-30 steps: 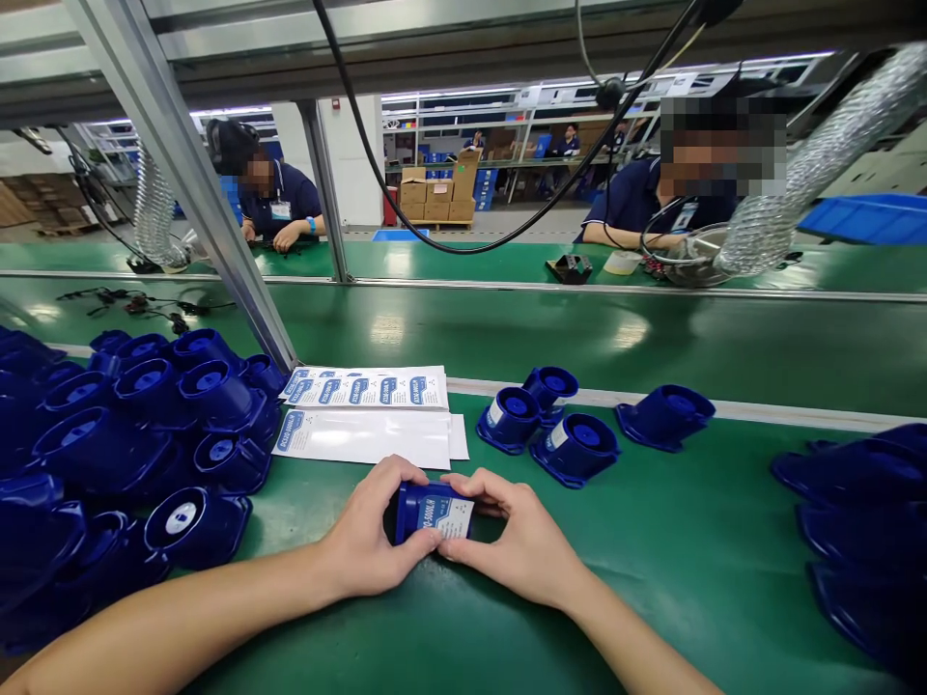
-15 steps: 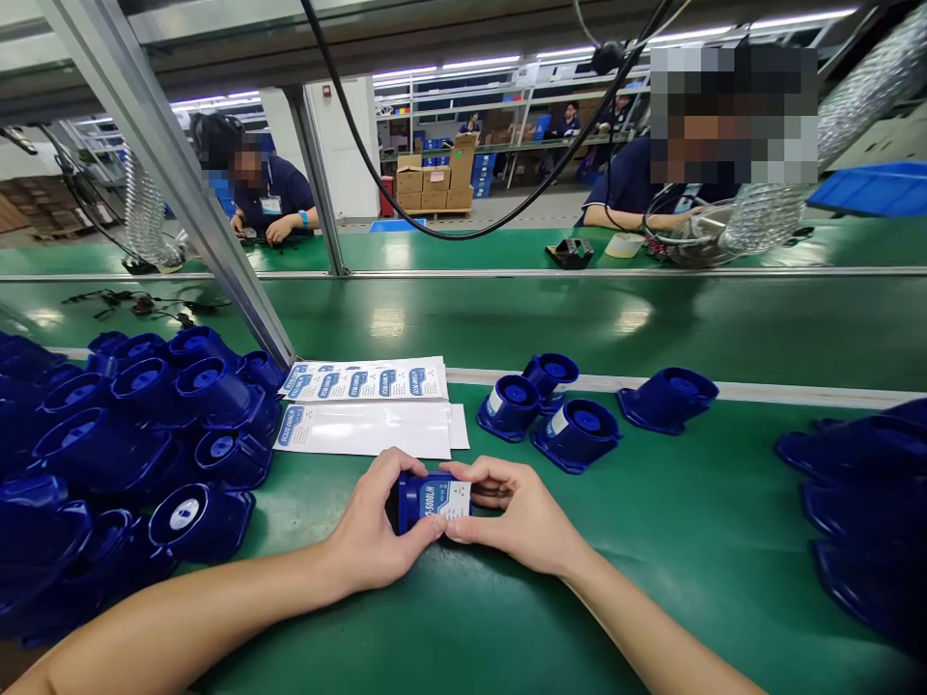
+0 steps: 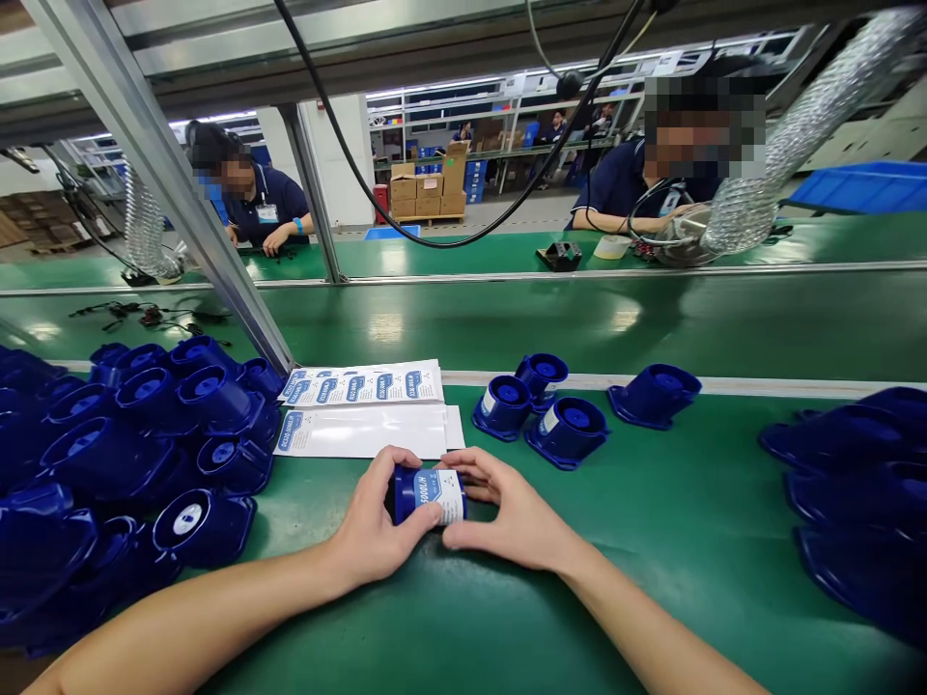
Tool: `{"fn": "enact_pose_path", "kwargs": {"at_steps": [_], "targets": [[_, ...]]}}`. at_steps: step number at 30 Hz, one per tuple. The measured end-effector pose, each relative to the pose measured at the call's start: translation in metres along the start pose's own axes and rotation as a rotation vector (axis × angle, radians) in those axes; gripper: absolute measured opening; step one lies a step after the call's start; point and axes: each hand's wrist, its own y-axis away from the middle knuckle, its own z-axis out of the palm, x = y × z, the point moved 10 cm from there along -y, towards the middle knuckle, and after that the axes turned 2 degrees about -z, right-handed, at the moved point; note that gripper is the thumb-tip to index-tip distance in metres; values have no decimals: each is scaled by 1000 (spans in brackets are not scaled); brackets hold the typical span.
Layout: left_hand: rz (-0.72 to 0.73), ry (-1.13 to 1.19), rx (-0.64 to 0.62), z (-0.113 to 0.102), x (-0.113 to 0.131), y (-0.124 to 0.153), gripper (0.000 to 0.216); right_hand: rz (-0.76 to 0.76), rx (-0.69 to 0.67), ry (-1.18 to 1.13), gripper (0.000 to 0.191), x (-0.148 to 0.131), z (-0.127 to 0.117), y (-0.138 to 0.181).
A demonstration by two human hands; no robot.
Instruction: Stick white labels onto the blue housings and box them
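Observation:
My left hand (image 3: 373, 526) and my right hand (image 3: 507, 516) both grip one small blue plastic part (image 3: 414, 490) lying on its side on the green mat (image 3: 652, 569). A white and blue label (image 3: 443, 493) is wrapped on its round neck, under my thumbs and fingertips. Just beyond my hands lie label sheets (image 3: 366, 408), one partly peeled. Three labelled blue parts (image 3: 540, 410) stand to the upper right of my hands, with one more blue part (image 3: 654, 394) beside them.
A heap of several blue parts (image 3: 123, 444) fills the left side, and more blue parts (image 3: 855, 483) lie at the right edge. A slanted metal post (image 3: 166, 183) rises at left. Beyond the conveyor belt (image 3: 550, 328), two people work at the far bench. A flexible silver duct (image 3: 789, 135) hangs at upper right.
The blue part has turned in my hands, so the label now wraps further round its neck. My fingers have shifted slightly over the label.

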Motion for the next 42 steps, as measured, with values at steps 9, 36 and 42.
{"fn": "enact_pose_path", "kwargs": {"at_steps": [9,36,42], "targets": [[33,-42,40,-2,6,0,37,-79,184,226,51,-9,3,4],[361,-36,44,6,8,11,18,241,153,-388,53,23,3,-12],[355,13,21,4,2,9,30,168,155,-253,49,13,-5,-14]]}}
